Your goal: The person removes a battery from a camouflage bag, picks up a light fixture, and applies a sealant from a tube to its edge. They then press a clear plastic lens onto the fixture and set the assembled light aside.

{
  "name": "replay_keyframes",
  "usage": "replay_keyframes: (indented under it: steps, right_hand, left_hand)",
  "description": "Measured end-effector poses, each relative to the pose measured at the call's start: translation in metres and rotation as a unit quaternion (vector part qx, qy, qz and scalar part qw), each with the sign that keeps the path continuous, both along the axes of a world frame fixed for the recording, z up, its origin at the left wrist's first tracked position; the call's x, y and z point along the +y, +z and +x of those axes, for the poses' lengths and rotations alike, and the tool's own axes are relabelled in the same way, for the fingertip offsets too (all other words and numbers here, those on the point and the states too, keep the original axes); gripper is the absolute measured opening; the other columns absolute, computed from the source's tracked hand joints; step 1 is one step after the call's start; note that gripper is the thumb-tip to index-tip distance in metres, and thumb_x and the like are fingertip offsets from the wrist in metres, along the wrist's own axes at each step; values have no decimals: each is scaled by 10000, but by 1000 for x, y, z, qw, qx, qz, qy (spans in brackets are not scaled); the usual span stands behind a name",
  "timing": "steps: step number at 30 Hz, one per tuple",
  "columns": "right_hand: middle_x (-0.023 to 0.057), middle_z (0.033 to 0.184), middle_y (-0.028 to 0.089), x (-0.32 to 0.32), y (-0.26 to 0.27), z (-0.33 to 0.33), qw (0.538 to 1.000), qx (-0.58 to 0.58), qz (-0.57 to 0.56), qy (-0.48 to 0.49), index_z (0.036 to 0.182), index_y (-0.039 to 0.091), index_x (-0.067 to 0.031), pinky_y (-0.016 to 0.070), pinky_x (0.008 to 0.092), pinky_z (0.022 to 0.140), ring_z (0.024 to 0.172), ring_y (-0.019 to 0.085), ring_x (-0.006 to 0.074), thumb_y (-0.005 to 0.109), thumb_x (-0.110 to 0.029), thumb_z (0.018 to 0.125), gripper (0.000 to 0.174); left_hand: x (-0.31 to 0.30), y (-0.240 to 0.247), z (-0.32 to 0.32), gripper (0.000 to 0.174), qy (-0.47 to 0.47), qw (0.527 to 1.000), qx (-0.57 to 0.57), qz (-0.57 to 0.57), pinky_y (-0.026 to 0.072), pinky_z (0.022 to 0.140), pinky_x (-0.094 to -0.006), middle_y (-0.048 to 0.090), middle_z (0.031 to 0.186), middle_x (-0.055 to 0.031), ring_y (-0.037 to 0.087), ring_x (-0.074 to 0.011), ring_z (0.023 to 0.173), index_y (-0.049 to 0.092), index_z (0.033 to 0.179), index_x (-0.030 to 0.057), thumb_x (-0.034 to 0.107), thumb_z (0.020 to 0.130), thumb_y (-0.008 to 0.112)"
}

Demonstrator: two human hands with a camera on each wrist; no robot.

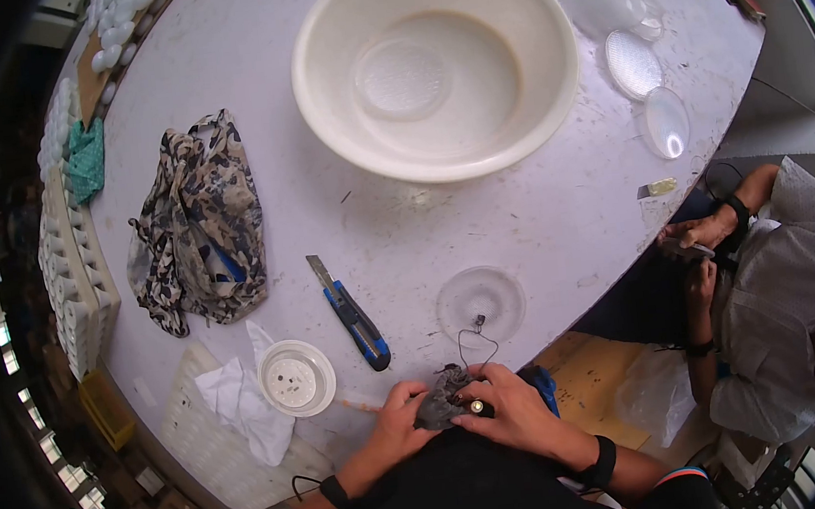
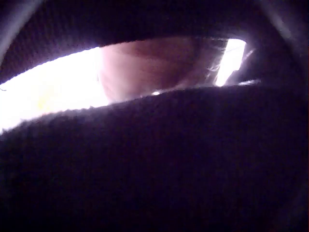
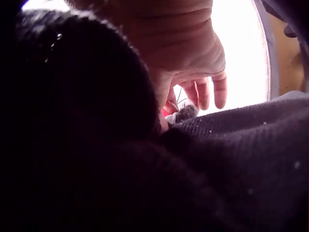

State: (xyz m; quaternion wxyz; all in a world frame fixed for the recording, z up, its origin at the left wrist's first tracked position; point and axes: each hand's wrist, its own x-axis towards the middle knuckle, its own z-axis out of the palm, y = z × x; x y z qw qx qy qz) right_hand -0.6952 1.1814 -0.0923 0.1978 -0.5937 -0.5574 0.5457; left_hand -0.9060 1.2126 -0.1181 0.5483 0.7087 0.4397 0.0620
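Note:
A dark grey crumpled cloth (image 1: 439, 406) is held between both hands at the table's near edge. My left hand (image 1: 399, 422) grips its left side with thumb and fingers. On its right side my right hand (image 1: 516, 411) pinches it, with a small round brass-coloured end (image 1: 477, 407) beside the fingers. A thin dark wire loops from there to a small black piece on a clear round disc (image 1: 481, 308). Dark fabric covers most of the left wrist view, leaving a strip of skin (image 2: 145, 70). The right wrist view shows my right hand (image 3: 178, 43) and part of the grey cloth (image 3: 186, 113).
A blue utility knife (image 1: 355, 323) and a white bowl of small bits (image 1: 297, 378) lie left. Beyond are a camouflage cloth bag (image 1: 204, 225), a large cream basin (image 1: 448, 167) and clear lenses (image 1: 633, 64). Another person (image 1: 783, 287) sits at right.

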Motion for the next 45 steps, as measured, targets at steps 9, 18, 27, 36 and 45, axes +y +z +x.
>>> replay_keyframes:
  steps: [9, 18, 27, 36, 45]
  right_hand:
    - [150, 1071, 536, 5, 5, 6, 998, 42, -40, 3, 943, 633, -81, 484, 367, 748, 885, 585, 296, 663, -328, 771, 303]
    - [121, 986, 551, 15, 5, -8, 990, -91, 103, 33, 861, 634, -80, 471, 361, 696, 863, 552, 273, 698, -282, 726, 251]
    - [107, 1001, 559, 19, -7, -6, 984, -62, 166, 22, 781, 641, -75, 476, 339, 700, 885, 543, 268, 720, -210, 691, 180]
    - [141, 1107, 524, 17, 1, 2, 996, -17, 82, 30, 842, 648, -59, 484, 356, 759, 971, 535, 290, 706, -168, 708, 182]
    - [149, 1143, 509, 15, 3, 8, 1000, 2, -2, 25, 906, 636, -72, 485, 366, 790, 1021, 532, 303, 664, -124, 736, 180]
  left_hand:
    - [-6, 10, -12, 406, 79, 995, 14, -65, 483, 737, -354, 592, 970, -119, 591, -305, 862, 563, 1049, 33, 104, 674, 700]
    - [-2, 21, -7, 303, 32, 985, 67, 158, 495, 665, -333, 609, 880, -112, 612, -275, 798, 573, 937, 47, 83, 668, 707]
    - [2, 12, -5, 320, 17, 990, 42, 137, 476, 639, -373, 564, 829, -109, 580, -300, 762, 517, 916, 50, 154, 679, 706]
    - [-3, 0, -1, 452, -33, 985, 82, 147, 469, 662, -385, 544, 878, -114, 570, -306, 807, 490, 947, 52, 192, 602, 747]
    - [4, 9, 11, 480, 7, 993, 63, 104, 460, 717, -389, 536, 928, -121, 555, -311, 865, 488, 1003, 55, 189, 627, 754]
